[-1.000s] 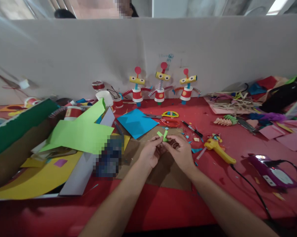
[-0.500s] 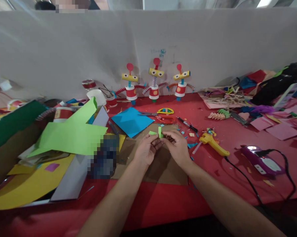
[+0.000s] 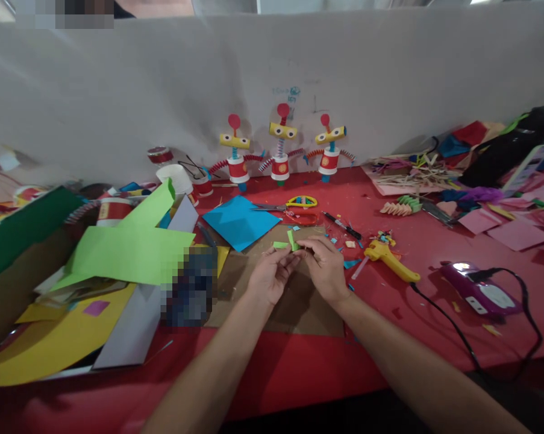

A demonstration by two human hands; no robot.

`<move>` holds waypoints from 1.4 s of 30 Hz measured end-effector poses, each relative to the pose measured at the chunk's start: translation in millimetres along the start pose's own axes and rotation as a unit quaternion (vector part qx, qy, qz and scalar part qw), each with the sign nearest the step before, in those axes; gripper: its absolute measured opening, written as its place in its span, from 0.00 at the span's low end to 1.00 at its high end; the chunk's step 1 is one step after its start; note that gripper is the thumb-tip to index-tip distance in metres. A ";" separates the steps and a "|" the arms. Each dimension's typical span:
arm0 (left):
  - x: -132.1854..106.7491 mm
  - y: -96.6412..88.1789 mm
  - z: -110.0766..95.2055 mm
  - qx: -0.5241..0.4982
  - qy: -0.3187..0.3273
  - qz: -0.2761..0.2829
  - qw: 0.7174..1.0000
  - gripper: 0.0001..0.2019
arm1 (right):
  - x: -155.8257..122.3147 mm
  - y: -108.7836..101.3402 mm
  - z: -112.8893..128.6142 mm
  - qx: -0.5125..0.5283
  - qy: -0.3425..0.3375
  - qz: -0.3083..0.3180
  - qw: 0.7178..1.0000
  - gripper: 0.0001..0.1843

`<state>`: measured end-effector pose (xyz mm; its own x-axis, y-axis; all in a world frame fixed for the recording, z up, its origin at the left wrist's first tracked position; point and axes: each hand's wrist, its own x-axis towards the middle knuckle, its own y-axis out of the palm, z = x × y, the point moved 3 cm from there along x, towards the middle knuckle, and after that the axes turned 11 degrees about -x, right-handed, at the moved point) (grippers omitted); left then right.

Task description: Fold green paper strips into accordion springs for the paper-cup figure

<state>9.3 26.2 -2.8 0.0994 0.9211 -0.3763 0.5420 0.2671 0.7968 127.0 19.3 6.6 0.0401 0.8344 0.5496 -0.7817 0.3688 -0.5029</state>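
Observation:
My left hand and my right hand meet over a brown cardboard sheet on the red table. Both pinch a small folded strip of green paper, whose two ends stick out above my fingertips. The fingers of both hands are closed on it. A blue paper square lies just beyond my left hand. Yellow-handled scissors rest behind the strip.
Three paper-cup robot figures stand against the white partition. A yellow glue gun and a purple device with a black cable lie right. Green paper, yellow paper and a blurred object lie left. Paper scraps crowd the far right.
The view has shifted slightly, so the table items sit a little higher and leftward. My fingers have kept working the green strip, and its free ends changed angle.

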 end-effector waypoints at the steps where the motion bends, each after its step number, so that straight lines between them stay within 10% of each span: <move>1: 0.3 -0.2 0.1 0.000 0.003 0.003 1.000 0.05 | 0.0 0.5 -0.4 0.000 0.000 0.001 1.000 0.09; 17: -0.7 -3.2 2.9 0.032 0.060 -0.016 0.998 0.08 | -0.4 9.1 -8.8 0.089 0.055 0.029 0.994 0.08; 42: -2.6 -0.9 0.8 0.147 0.174 0.006 0.974 0.07 | -5.6 24.6 -7.6 0.389 0.260 0.073 0.881 0.10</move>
<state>9.3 23.4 -2.9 -0.1538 0.9775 -0.1442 0.7635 0.2102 0.6106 112.3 26.8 -14.0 0.0259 0.9990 0.0357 -0.9840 0.0192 0.1770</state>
